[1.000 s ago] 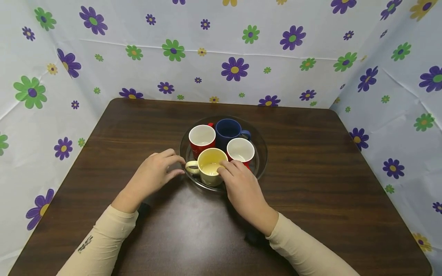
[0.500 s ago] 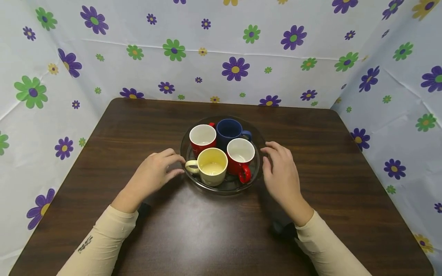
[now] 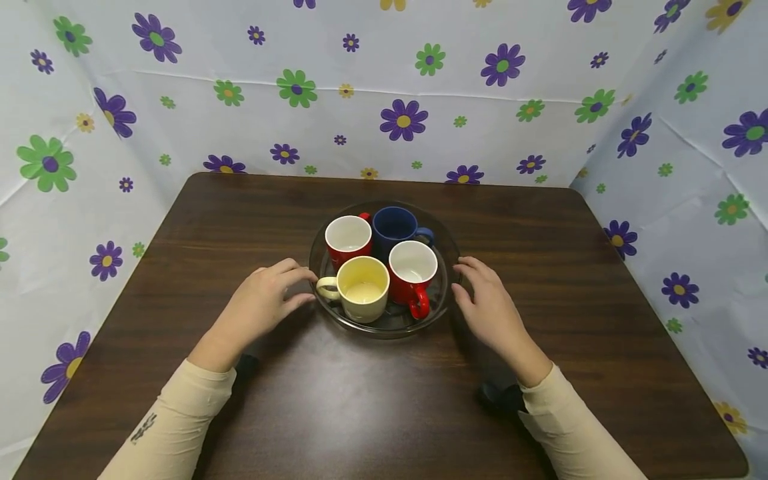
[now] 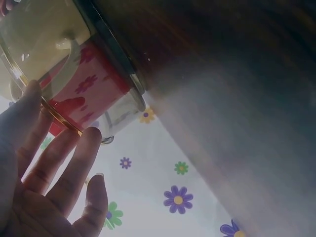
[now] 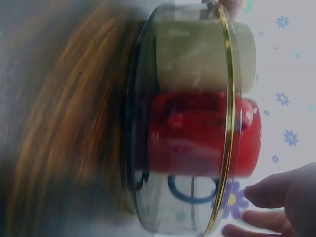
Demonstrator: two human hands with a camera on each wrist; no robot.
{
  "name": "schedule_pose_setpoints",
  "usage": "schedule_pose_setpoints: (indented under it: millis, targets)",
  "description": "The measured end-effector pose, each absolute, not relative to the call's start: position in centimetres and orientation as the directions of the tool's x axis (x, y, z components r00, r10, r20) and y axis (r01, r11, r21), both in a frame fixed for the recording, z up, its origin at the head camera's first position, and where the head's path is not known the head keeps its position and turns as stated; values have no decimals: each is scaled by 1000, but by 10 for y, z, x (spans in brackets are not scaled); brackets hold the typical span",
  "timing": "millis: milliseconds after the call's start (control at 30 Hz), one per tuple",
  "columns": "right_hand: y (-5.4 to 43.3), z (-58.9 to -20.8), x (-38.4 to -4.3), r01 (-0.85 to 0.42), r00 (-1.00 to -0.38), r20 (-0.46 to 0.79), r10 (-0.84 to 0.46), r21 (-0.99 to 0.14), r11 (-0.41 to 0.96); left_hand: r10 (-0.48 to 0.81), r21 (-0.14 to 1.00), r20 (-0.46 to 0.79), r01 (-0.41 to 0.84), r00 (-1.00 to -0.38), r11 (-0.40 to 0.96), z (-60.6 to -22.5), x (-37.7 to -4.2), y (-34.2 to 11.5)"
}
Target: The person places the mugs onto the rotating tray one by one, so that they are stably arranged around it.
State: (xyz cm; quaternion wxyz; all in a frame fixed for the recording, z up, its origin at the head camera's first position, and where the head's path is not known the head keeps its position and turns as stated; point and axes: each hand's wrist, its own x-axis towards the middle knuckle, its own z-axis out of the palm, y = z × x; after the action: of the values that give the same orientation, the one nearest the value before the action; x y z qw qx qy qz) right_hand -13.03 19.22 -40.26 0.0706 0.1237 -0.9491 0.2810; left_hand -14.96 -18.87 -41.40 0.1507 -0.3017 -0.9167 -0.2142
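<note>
A round see-through glass dish stands on the table with mugs inside it. A pale yellow mug is at its front left, handle pointing left. To the right stands a red mug with its handle toward the front. Another red mug and a blue mug are behind them. My left hand has its fingertips at the dish's left rim, beside the yellow handle. At the right rim my right hand is held with loosely bent fingers; whether it touches the glass I cannot tell.
The dark wooden table extends around the dish on all sides. A white cloth printed with flowers hangs behind and at both sides of it. A dark band shows under my right wrist.
My right hand has left the yellow mug's rim and moved right to the dish's right edge, uncovering the front red mug's handle. My left hand and the mugs stay in place.
</note>
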Motion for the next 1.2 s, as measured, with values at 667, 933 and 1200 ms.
schedule_pose_setpoints:
  millis: [667, 933, 1200]
  targets:
    - [166, -410, -129, -419, -887, 395, -237, -476, 773, 494, 307, 408, 625, -768, 717, -414, -147, -190]
    - [186, -412, -134, -286, -953, 229, -199, -459, 841, 497, 305, 397, 622, -772, 722, -413, -143, -189]
    - [195, -416, -139, -285, -958, 188, -218, -498, 819, 518, 278, 384, 630, -765, 725, -410, -137, -186]
